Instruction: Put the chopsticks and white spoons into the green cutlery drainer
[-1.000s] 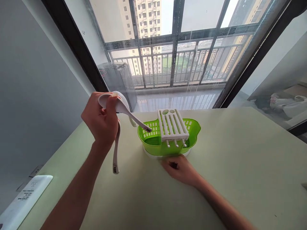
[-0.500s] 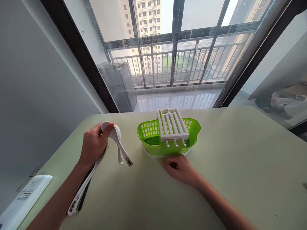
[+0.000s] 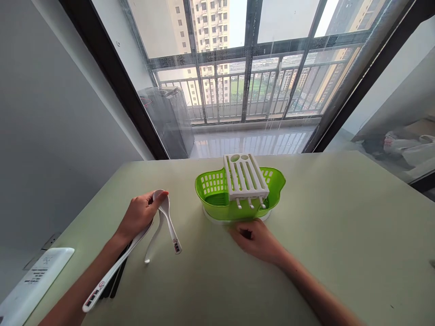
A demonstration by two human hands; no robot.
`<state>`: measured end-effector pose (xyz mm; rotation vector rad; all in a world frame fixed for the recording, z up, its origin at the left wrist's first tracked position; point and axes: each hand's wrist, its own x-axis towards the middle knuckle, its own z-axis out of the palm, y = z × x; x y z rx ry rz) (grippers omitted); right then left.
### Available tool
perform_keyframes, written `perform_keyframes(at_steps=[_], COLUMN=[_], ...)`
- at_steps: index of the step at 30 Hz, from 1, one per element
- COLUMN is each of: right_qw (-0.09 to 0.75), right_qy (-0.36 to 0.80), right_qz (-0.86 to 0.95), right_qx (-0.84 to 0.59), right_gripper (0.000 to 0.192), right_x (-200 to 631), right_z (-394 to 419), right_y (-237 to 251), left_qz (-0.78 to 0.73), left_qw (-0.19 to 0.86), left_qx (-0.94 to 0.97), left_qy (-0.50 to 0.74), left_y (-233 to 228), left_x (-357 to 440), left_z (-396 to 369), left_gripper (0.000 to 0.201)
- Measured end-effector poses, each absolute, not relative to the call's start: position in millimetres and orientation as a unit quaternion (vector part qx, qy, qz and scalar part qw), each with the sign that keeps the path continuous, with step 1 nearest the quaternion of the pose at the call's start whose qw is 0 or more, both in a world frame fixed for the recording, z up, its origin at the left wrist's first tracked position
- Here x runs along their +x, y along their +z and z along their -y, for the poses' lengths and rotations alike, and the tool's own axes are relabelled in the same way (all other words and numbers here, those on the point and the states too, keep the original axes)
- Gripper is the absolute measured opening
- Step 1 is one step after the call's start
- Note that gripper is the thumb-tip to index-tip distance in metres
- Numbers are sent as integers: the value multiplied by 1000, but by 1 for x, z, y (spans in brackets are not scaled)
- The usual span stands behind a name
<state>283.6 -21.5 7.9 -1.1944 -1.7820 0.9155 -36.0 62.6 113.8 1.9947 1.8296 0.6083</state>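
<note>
My left hand (image 3: 140, 216) pinches the bowl end of a white spoon (image 3: 171, 230), whose handle points down toward me. Just under it is a second white utensil (image 3: 154, 242) with a hooked handle end; its head is hidden behind the spoon and hand, and I cannot tell if it is held too. Beneath my left wrist lie a long white-handled utensil (image 3: 110, 273) and several black sticks (image 3: 117, 278), partly covered. My right hand (image 3: 254, 240) rests in a loose fist on the table, against the front of a green basket (image 3: 217, 211). Across the basket sits a white slotted rack (image 3: 247, 179) with three hooks.
A white object with printed text (image 3: 41, 276) lies at the table's left edge. The pale green table (image 3: 333, 226) reaches to a glass door (image 3: 249, 81) at the back. A wall socket (image 3: 50, 241) is at the left.
My left hand has moved down and slightly right with the spoon. The hooked utensil now hangs lower and further left, and the long-handled one has shifted. My right hand stays in place.
</note>
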Motion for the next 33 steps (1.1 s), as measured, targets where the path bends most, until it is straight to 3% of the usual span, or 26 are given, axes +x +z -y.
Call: perform_keyframes(at_steps=[13, 33], right_qw=[386, 384], right_qy=[362, 366], right_qz=[704, 697], right_qx=[-475, -483], right_gripper=[48, 49], right_x=[284, 285], right_z=[21, 22], right_y=[7, 6], left_qz=[-618, -560], left_qw=[120, 126], left_qx=[757, 788], left_qy=[176, 222], left_y=[90, 70], left_x=[-23, -24], left_z=[-76, -81], left_gripper=[62, 57])
